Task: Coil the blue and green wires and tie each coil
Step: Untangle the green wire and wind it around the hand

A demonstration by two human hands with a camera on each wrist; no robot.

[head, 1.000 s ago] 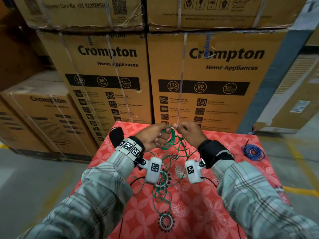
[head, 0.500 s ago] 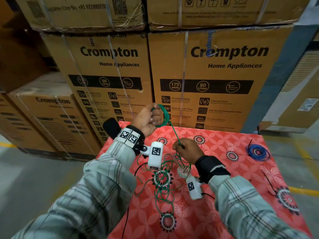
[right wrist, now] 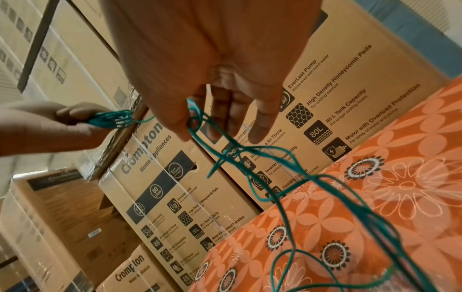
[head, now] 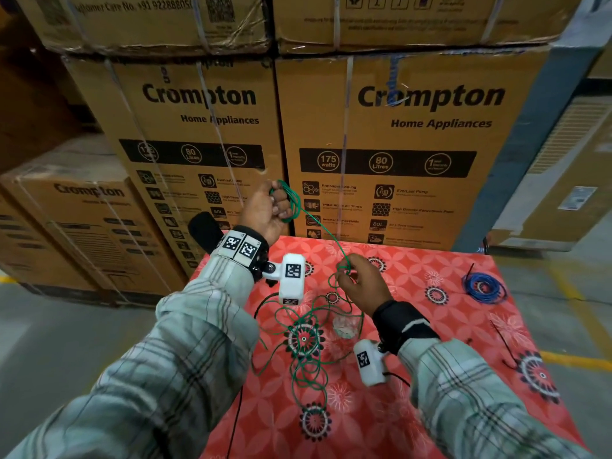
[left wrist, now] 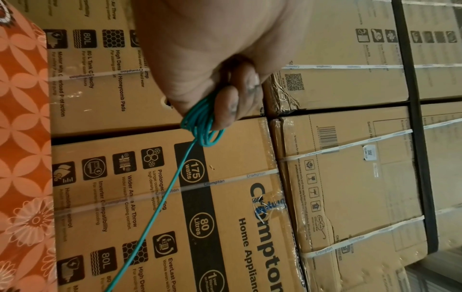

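Note:
My left hand (head: 271,207) is raised above the table's far edge and grips a small bunch of green wire loops (head: 291,200), seen close in the left wrist view (left wrist: 202,122). One taut strand runs down to my right hand (head: 356,279), which pinches the green wire (right wrist: 197,120) between thumb and forefinger, the other fingers loose. Below it the rest of the green wire (head: 304,346) lies in tangled loops on the red floral tablecloth (head: 430,376). The blue wire (head: 485,288) lies coiled at the table's right side.
Stacked cardboard cartons (head: 381,144) stand right behind the table. Black ties (head: 503,342) lie on the cloth near the right edge. A small clear object (head: 344,326) sits among the green loops. Grey floor surrounds the table.
The hands, together a second ago, have drawn apart. My left hand rose up and back with the coil, while my right hand dropped toward the table, sliding along the strand.

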